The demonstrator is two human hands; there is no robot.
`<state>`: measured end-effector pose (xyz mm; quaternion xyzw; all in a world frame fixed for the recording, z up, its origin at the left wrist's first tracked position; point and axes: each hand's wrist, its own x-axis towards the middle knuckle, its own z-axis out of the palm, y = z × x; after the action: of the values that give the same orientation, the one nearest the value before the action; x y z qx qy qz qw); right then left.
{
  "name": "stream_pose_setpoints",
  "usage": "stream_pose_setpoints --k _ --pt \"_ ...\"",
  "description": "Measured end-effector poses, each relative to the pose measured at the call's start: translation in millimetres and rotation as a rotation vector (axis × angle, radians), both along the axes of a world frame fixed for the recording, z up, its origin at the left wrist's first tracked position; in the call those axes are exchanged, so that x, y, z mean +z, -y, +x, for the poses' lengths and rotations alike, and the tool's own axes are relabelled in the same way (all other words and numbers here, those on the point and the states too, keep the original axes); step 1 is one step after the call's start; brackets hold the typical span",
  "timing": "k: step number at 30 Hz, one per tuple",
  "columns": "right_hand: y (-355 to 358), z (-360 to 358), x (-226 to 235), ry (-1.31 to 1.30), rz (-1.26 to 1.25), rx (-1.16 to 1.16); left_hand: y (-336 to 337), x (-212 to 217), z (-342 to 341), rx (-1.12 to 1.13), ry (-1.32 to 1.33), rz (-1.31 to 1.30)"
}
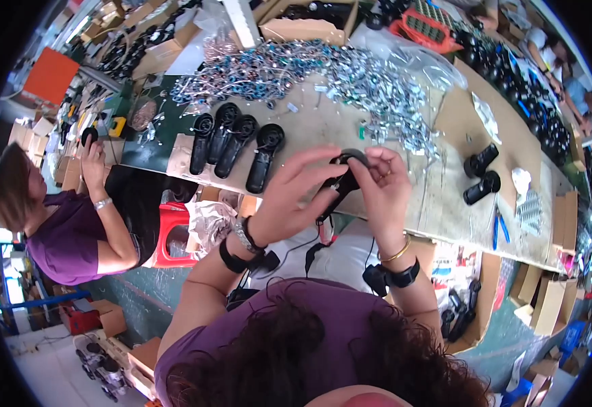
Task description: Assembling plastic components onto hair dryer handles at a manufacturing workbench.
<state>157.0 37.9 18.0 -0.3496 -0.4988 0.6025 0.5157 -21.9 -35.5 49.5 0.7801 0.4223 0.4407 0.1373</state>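
At mid-frame, a worker's right hand (pixel 387 182) pinches a black casing (pixel 347 182) whose side the left hand (pixel 288 197) grips with bent fingers; from here, I'd judge a slipping thumb could drop it lapward.

Left hand (pixel 294 193) and right hand (pixel 385 188), both mine, grip a black handled part (pixel 347 182) near its round end, at the workbench (pixel 431 197) edge. Four similar black parts (pixel 265 156) lie leftward; small wired pieces (pixel 255 71) heaped beyond. Blue-handled pliers (pixel 499 229) at right. Co-worker (pixel 72 234) at left.
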Motion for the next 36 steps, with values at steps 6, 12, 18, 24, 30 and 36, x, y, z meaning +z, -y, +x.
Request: stream_pose_setpoints --k 6,12,18,24,30,36 --pt "16 -26 5 -0.134 0.123 0.002 11 -18 9 0.284 0.169 -0.081" --pt "18 -38 5 -0.153 0.016 -0.045 29 -21 8 0.327 0.129 -0.100" --pt "13 -55 -3 -0.141 0.000 -0.001 37 -15 5 0.391 0.034 -0.091" --pt "23 -61 8 -0.196 -0.194 0.090 49 -22 -15 0.551 -0.150 0.106" --pt "17 -68 16 -0.053 -0.187 0.326 53 -31 -68 0.762 -0.169 0.156" --pt "-8 -22 20 -0.097 -0.004 0.198 55 -26 -176 1.114 -0.113 0.214"
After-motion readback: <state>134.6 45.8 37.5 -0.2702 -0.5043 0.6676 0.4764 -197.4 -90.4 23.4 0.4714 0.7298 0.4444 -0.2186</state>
